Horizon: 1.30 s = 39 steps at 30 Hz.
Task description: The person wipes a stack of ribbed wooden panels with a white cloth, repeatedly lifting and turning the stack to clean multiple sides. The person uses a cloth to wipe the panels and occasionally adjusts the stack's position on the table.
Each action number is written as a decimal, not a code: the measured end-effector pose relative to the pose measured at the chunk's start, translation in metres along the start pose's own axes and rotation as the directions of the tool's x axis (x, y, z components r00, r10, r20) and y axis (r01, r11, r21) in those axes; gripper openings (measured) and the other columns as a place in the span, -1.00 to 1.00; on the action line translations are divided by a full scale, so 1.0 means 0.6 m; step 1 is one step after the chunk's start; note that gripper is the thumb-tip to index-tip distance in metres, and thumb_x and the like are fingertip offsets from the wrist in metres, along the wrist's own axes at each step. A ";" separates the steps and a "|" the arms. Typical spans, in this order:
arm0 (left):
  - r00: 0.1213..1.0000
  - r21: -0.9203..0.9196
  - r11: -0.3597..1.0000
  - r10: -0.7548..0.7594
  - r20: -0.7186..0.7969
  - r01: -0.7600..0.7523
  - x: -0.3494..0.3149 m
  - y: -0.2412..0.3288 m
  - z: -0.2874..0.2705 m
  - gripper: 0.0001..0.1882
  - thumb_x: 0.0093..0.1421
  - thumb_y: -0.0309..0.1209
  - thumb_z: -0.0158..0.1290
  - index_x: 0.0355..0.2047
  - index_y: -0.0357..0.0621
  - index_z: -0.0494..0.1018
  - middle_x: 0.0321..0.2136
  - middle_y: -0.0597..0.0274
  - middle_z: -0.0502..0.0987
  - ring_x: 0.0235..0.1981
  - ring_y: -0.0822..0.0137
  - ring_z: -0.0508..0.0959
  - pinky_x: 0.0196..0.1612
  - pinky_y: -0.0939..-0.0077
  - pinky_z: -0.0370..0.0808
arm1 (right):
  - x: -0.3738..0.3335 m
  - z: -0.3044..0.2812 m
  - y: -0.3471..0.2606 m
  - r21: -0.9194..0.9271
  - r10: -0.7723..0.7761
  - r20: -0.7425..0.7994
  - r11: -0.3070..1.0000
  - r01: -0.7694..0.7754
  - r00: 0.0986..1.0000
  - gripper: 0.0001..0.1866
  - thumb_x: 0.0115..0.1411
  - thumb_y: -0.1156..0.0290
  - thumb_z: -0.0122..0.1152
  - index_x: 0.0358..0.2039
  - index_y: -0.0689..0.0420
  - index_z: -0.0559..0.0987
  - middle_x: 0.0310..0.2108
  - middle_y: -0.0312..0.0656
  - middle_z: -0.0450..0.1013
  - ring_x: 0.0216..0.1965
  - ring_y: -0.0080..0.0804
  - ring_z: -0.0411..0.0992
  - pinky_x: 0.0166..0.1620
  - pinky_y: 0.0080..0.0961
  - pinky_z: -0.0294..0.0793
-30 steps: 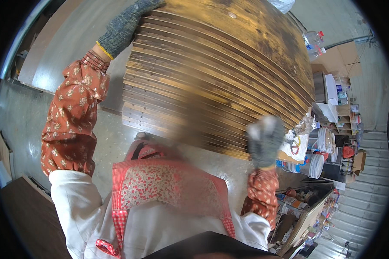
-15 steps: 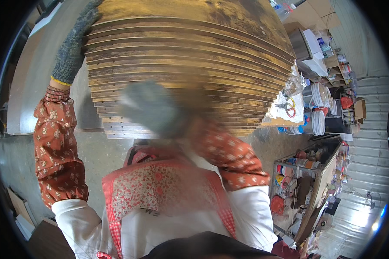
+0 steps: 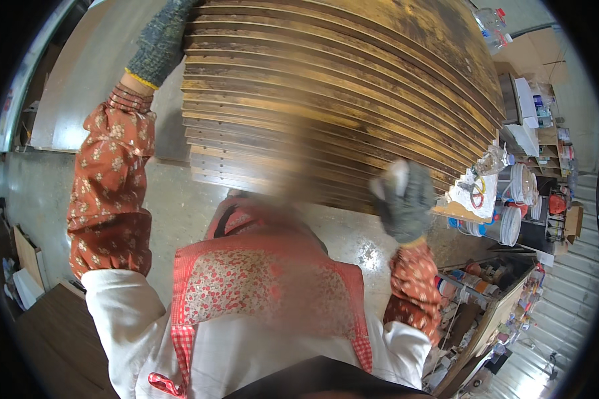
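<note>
A stepped stack of brown, dark-stained wooden boards (image 3: 353, 86) fills the upper middle, its front edges laid out like stairs. My left hand (image 3: 163, 43), in a dark grey knit glove with a yellow cuff edge, rests against the stack's left side; its fingers run behind the boards and out at the top. At the lower right of the stack my right hand (image 3: 406, 203), also in a grey glove, is closed around a small whitish thing (image 3: 398, 176), close to the lowest board edges. What kind of thing it is, I cannot make out.
A large flat panel (image 3: 106, 86) lies left of the stack. To the right are a white-covered board with a clear plastic bottle (image 3: 491, 161), white buckets (image 3: 509, 226) and a crowded shelf rack (image 3: 486, 292). A blurry smudge covers the middle of the view.
My right hand has swept right along the front edges, from the stack's middle to its right end. The view has shifted, so the stack sits farther right and higher; the left hand stays at its side.
</note>
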State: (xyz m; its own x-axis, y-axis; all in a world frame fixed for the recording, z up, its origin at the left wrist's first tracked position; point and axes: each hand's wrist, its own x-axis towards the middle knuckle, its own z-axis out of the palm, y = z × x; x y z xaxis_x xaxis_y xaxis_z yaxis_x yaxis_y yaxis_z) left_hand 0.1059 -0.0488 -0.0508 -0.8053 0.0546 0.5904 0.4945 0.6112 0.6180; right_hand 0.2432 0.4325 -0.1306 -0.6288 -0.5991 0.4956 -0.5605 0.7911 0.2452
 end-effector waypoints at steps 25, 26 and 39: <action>0.978 0.315 0.938 0.085 0.188 -0.142 -0.150 -0.072 0.035 -0.49 0.39 -0.49 -0.30 0.34 -0.08 0.18 0.34 0.08 0.19 0.38 0.07 0.13 0.42 0.24 0.03 | -0.096 -0.072 0.111 -0.214 0.482 0.014 0.857 -0.468 0.876 -0.28 0.18 0.01 0.21 0.30 -0.04 0.27 0.31 0.14 0.08 0.30 0.06 0.13 0.19 0.08 0.21; 0.980 0.321 0.934 0.107 0.166 -0.156 -0.154 -0.074 0.037 -0.49 0.39 -0.49 -0.29 0.35 -0.08 0.17 0.35 0.08 0.18 0.38 0.07 0.13 0.42 0.24 0.03 | -0.094 -0.064 0.095 -0.208 0.415 0.050 0.894 -0.397 0.908 -0.30 0.20 0.04 0.19 0.32 -0.07 0.26 0.31 0.15 0.09 0.29 0.11 0.14 0.22 0.04 0.19; 0.939 0.328 0.935 0.016 0.344 -0.136 -0.240 -0.130 0.022 -0.44 0.35 -0.51 -0.26 0.37 -0.24 0.06 0.36 -0.11 0.09 0.38 -0.03 0.10 0.41 0.22 0.04 | 0.309 0.084 -0.368 0.110 -0.074 -0.413 0.985 0.131 0.908 -0.65 0.11 0.20 0.05 -0.11 0.05 0.53 -0.05 -0.11 0.43 -0.07 -0.15 0.42 0.08 -0.11 0.40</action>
State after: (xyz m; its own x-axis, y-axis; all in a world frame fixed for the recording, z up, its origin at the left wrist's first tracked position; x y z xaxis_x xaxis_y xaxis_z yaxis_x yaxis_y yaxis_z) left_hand 0.1786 -0.0937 -0.1910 -0.8605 0.3328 0.3857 0.4646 0.8231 0.3265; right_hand 0.2236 0.1404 -0.1348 -0.3067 -0.5514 0.7758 -0.6937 0.6876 0.2144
